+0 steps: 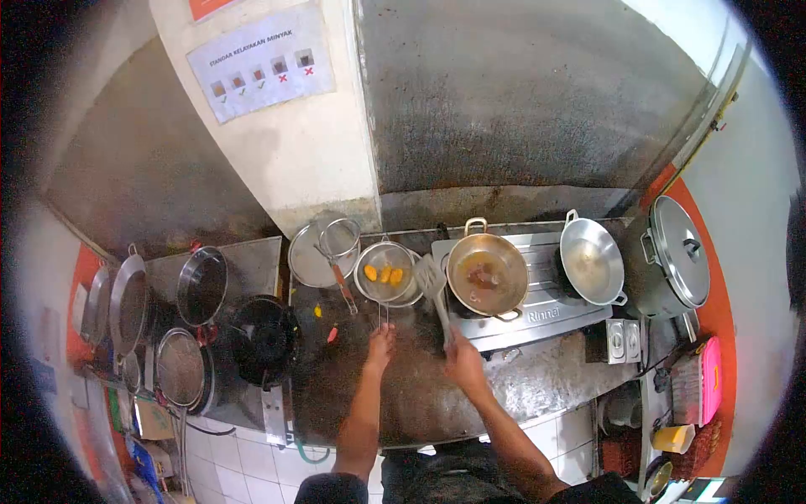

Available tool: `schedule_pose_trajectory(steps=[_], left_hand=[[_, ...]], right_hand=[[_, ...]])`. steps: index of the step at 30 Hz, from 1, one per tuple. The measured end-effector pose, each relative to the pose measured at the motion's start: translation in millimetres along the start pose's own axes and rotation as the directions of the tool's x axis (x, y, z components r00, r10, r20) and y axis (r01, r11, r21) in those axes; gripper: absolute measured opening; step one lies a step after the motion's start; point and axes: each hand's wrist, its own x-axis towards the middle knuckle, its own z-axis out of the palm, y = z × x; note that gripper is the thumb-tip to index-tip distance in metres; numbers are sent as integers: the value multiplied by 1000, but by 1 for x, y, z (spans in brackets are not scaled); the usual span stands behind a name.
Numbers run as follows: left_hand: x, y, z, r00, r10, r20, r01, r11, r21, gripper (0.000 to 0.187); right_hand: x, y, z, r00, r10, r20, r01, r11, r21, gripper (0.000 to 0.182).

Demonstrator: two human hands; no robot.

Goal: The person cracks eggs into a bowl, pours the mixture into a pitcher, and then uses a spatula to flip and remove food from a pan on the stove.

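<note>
My left hand (382,343) is closed round the thin handle of a wire strainer (382,290). Several golden-orange fried pieces (385,275) lie in its mesh, and a metal bowl or pot shows partly beneath it. In my right hand (463,359) is a slotted spatula (431,279), its head raised beside the strainer's right rim. Right of the spatula, a wok with brass-coloured handles (512,290) stands on the stove, holding brownish oil with darker matter at the bottom.
The Rinnai stove (546,316) also bears a pale wok (592,260); a tall lidded pot (680,256) stands beyond. Left are a pan with another strainer (339,238), a black burner (262,340) and several hanging pans. Small yellow and red scraps dot the dark counter (336,403).
</note>
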Motion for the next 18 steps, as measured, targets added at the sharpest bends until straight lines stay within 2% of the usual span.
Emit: schedule_pose_trajectory(steps=[1,2,4,5,8,10,14,16,17,18], left_hand=[[5,-8,-8,938,339,65,-345,917,198,22],[-2,5,-9,936,345,70,-352,912,209,22],[-11,30,-7,979,32,199,-48,996,77,22],[-4,27,-4,974,36,225,-58,994,90,22],[7,-3,7,986,-128,108,122,991,60,25],[3,-16,-12,967,-250,-37,252,967,40,27],[-28,-7,6,976,-219,0,218,973,74,28],[-34,-12,11,983,-155,-99,147,986,-84,27],[-33,-13,8,984,-149,-95,142,987,-72,27],[-31,-14,4,989,-136,-57,130,986,-101,30]], right_hand=[[-7,-10,6,977,-201,-75,183,964,-194,44],[-13,-7,20,976,-201,-82,184,966,-183,44],[-13,1,45,994,74,81,-62,989,-136,43],[-5,-6,52,996,77,53,-70,990,-125,43],[35,-14,57,990,128,55,-125,990,-58,41],[49,-17,61,986,152,67,-161,976,149,39],[21,24,75,991,118,65,-131,953,275,42],[6,28,83,970,106,-219,-64,980,191,49],[7,28,88,968,109,-226,-63,977,201,49],[12,29,92,990,136,42,-138,987,76,62]])
